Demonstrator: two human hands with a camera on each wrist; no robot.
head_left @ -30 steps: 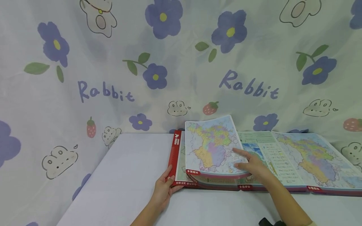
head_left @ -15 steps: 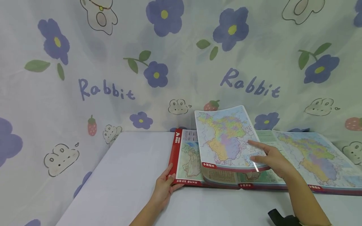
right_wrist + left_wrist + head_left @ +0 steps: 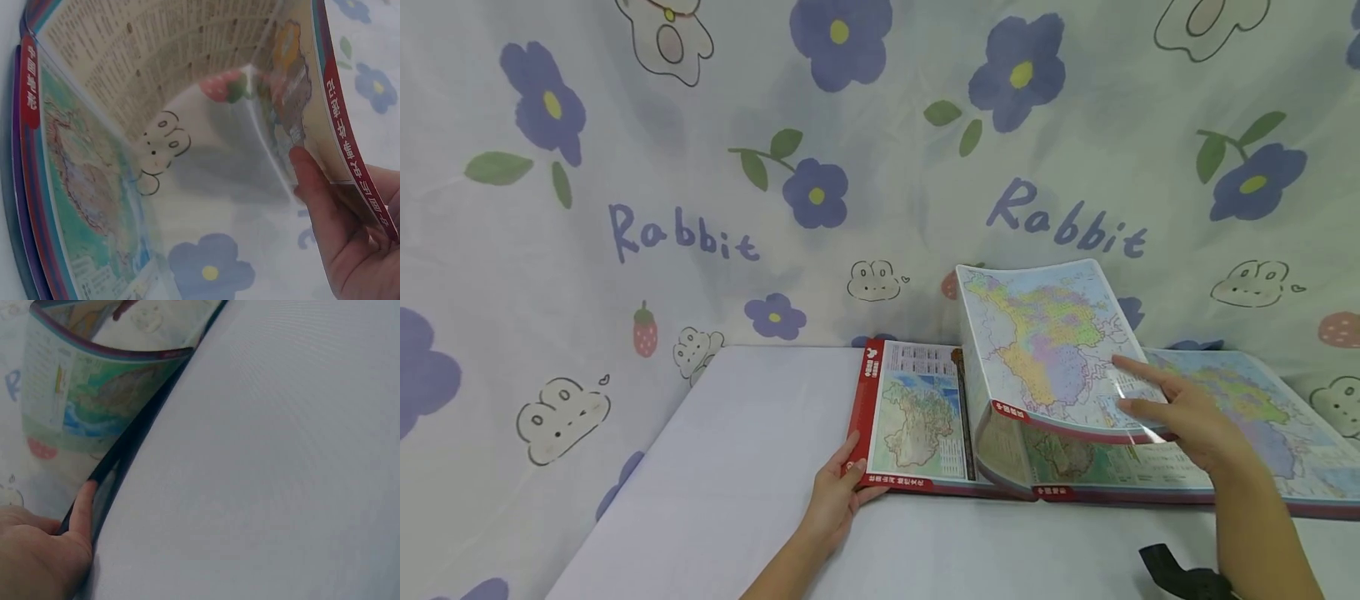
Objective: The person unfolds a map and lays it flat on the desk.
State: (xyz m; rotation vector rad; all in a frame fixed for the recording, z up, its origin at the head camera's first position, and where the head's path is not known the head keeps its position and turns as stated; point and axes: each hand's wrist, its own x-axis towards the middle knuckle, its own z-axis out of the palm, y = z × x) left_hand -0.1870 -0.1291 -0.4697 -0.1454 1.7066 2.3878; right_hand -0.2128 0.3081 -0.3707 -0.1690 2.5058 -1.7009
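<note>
A laminated folding map (image 3: 1075,487) lies spread on the white table. Its red-bordered left panel (image 3: 921,417) is flat, and my left hand (image 3: 831,504) pinches that panel's lower left edge. In the left wrist view, the left hand (image 3: 47,550) lies along the map's dark edge. My right hand (image 3: 1206,425) grips the lower right edge of a raised map panel (image 3: 1052,350), which curves up and tilts above the rest. The right wrist view shows the right hand (image 3: 350,244) with fingers on the panel's brown underside. The raised panel hides part of the panels behind it.
A white cloth wall (image 3: 880,192) printed with flowers and rabbits stands directly behind the map. White tabletop (image 3: 760,425) extends to the left and in front. A black strap-like object (image 3: 1183,575) sits by the right forearm at the bottom edge.
The right hand has drawn the raised map panel to the right and somewhat upward, exposing more of the left panel. My left hand has stayed at the left edge.
</note>
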